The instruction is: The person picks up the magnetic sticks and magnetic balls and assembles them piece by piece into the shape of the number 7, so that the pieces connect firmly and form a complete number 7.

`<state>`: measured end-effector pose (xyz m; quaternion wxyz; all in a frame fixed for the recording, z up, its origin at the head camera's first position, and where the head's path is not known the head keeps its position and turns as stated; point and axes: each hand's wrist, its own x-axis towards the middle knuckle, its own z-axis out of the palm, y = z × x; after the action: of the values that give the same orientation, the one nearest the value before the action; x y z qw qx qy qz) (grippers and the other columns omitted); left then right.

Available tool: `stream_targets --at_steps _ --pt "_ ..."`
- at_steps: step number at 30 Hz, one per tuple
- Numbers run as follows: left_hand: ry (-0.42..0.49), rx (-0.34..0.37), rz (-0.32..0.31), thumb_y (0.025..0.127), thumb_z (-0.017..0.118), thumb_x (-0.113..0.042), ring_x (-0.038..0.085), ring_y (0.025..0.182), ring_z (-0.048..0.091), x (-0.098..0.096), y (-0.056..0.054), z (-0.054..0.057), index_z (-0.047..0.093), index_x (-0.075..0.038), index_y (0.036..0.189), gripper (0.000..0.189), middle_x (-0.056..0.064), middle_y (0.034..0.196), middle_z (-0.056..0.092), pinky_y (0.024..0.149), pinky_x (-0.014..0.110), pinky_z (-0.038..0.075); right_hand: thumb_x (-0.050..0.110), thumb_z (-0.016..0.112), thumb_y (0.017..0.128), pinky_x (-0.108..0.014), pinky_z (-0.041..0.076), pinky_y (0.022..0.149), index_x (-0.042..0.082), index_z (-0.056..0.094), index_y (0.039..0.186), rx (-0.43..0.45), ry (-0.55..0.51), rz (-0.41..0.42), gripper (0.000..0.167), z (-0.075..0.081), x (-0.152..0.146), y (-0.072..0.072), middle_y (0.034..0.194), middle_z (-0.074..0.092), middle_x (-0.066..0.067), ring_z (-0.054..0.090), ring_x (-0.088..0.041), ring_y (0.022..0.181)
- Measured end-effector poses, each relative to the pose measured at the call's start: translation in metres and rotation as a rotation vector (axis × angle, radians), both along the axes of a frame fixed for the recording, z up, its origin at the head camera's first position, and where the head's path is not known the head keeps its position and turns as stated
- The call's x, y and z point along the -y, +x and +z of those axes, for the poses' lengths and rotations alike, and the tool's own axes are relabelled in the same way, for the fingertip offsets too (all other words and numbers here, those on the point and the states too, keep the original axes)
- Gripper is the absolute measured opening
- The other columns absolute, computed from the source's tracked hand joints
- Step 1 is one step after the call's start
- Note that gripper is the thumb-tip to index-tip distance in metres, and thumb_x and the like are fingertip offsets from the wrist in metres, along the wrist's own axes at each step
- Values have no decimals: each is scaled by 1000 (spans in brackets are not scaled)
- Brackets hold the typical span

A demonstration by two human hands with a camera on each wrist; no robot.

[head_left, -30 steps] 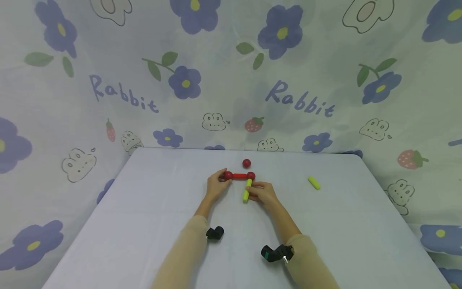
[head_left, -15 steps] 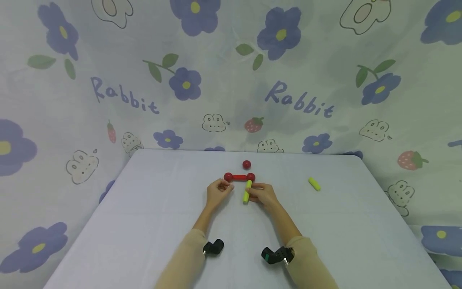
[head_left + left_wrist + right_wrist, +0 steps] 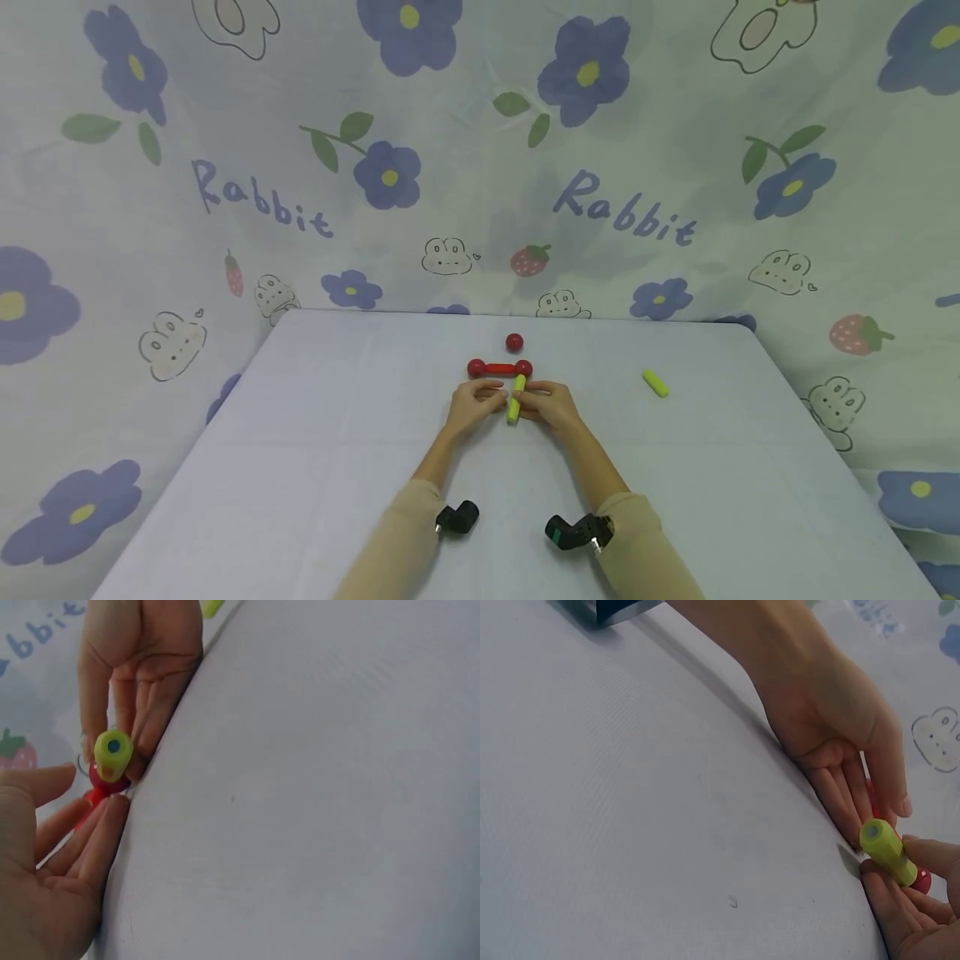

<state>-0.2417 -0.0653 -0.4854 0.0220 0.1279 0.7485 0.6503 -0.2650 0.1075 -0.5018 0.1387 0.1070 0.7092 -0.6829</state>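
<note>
My right hand (image 3: 552, 406) pinches a yellow-green stick (image 3: 515, 408) between thumb and fingers; its hexagonal end with a small hole faces the left wrist camera. The stick's far end meets a red ball (image 3: 523, 367). That ball and another red ball (image 3: 476, 367) sit at the two ends of a red stick (image 3: 500, 369), lying crosswise. Just left of the yellow-green stick is my left hand (image 3: 472, 407). In the left wrist view its thumb and fingers (image 3: 103, 840) are apart, with nothing gripped, close below the yellow-green stick.
Behind the joined pieces lies a loose red ball (image 3: 513, 342). Farther right on the white table (image 3: 337, 400) rests a second yellow-green stick (image 3: 656, 383). A printed cloth (image 3: 480, 183) with flowers and rabbits hangs along the table's back edge.
My left hand has let go of the left red ball, drawn back toward me and moved right, close to the yellow-green stick. My right hand keeps its pinch in the same place.
</note>
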Motion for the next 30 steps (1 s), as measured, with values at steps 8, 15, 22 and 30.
stream_targets --at_steps 8,15,22,30 --pt "-71 36 20 87 67 -11 31 93 67 -5 -16 -19 62 9 114 34 23 102 68 77 32 56 9 71 83 -32 56 75 -10 51 125 -31 -52 3 50 0 -1 1 114 61 -27 68 -27 90" --pt "-80 18 -2 84 70 -16 29 97 66 -8 -24 -26 64 6 114 38 22 103 68 77 29 55 5 68 85 -32 56 75 -13 50 125 -59 -105 18 47 -2 -2 2 117 58 -29 69 -25 87" --pt "-59 20 -35 84 70 -11 30 97 66 -9 -22 -22 63 7 114 36 22 104 68 77 29 55 6 68 85 -33 56 75 -14 51 122 -66 -141 12 45 -4 -2 2 110 63 -26 69 -25 85" --pt "-60 21 -82 84 68 -5 39 101 63 -8 -6 9 57 15 117 40 30 109 62 75 25 54 5 65 87 -33 56 76 -14 52 121 -57 -133 16 41 -1 -3 4 108 63 -27 69 -27 87"
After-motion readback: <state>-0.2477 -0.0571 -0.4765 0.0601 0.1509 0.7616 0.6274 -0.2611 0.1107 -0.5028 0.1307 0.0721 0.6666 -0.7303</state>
